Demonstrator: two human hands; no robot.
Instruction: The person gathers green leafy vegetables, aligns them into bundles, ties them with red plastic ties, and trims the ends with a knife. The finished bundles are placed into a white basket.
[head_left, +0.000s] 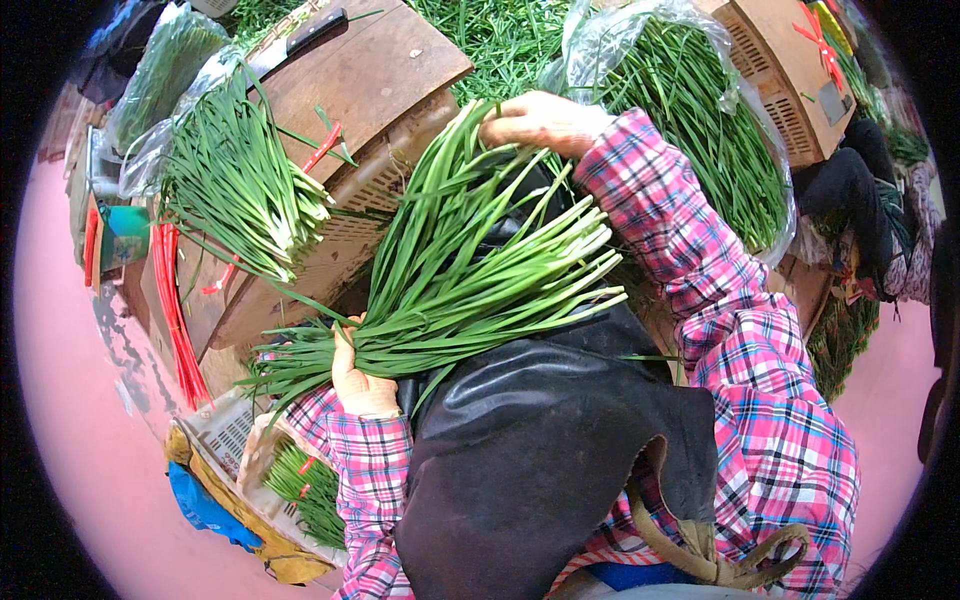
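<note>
A loose bunch of green garlic chives (480, 300) lies across my lap on a black apron (555, 442), pale stem ends towards the right. My left hand (364, 375) is closed around the leafy end of the bunch at the left. At the top, my right hand (544, 124) has its fingers closed on the pale ends of some stalks that stand apart from the rest. Another bunch of chives (240, 180) rests on the wooden board to the left, its stem ends towards me.
A knife (315, 34) lies on the wooden board (367, 82). Red ties (176, 315) hang at the left. Chives in a clear plastic bag (697, 135) stand at the upper right. Tied bunches (307, 487) fill a crate at the lower left. Another person's dark-clothed leg (855, 195) shows far right.
</note>
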